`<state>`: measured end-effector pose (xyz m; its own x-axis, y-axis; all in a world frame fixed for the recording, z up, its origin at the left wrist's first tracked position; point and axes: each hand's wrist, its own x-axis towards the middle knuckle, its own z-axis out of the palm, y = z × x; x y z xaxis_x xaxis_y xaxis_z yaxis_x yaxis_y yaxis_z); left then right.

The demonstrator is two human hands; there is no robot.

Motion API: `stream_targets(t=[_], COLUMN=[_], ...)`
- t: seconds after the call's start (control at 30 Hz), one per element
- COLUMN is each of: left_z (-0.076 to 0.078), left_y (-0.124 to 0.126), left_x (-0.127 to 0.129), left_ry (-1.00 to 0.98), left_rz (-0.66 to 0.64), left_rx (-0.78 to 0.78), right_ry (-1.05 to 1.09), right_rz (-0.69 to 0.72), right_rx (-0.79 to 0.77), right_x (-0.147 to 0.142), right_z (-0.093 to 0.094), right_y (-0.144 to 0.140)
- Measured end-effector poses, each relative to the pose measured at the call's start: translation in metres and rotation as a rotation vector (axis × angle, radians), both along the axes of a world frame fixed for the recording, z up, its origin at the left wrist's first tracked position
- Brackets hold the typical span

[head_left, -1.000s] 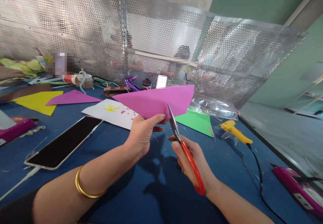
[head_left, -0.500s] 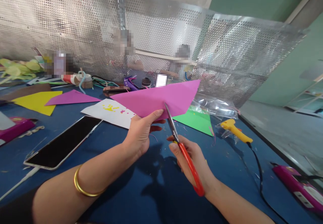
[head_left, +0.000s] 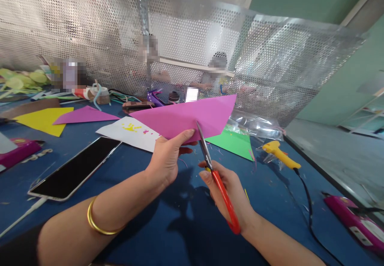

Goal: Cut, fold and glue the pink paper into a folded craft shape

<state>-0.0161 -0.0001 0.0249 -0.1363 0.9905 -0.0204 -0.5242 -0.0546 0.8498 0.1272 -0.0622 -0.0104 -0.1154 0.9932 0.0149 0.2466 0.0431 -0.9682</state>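
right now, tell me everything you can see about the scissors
The scissors have red handles and grey metal blades. The right hand holds them by the handles, blades pointing up and away, angled slightly left. The blades bite into the lower edge of the folded pink paper, close beside the left hand that pinches the sheet above the blue table.

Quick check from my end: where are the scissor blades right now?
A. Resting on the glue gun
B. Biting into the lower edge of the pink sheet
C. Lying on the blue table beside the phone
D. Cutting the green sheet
B: the right hand holds the red-handled scissors, blades at the lower edge of the pink sheet gripped by the left hand.
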Motion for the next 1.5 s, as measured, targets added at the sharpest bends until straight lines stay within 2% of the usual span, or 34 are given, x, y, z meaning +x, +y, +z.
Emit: stream_targets(t=[0.7, 1.2, 1.3, 1.37, 1.43, 1.5], left_z=[0.0, 0.001, 0.001, 0.002, 0.008, 0.016], left_y=[-0.001, -0.002, -0.001, 0.0, -0.001, -0.003], left_x=[-0.001, 0.0, -0.002, -0.004, -0.007, -0.014], left_ry=[-0.016, -0.011, 0.011, 0.095, 0.278, 0.489], left_rz=[-0.014, -0.039, -0.097, -0.211, -0.356, -0.404], left_rx=[-0.002, -0.017, -0.024, -0.069, -0.102, -0.047], right_ry=[-0.021, -0.076, -0.093, -0.114, -0.123, -0.124], right_rz=[-0.03, -0.038, -0.019, -0.012, -0.031, -0.054], right_rx=[0.103, 0.111, 0.118, 0.125, 0.115, 0.088], right_x=[-0.004, -0.002, 0.004, 0.012, 0.023, 0.034], right_z=[-0.002, -0.003, -0.001, 0.002, 0.007, 0.014], right_y=[-0.001, 0.0, 0.005, 0.01, 0.014, 0.018])
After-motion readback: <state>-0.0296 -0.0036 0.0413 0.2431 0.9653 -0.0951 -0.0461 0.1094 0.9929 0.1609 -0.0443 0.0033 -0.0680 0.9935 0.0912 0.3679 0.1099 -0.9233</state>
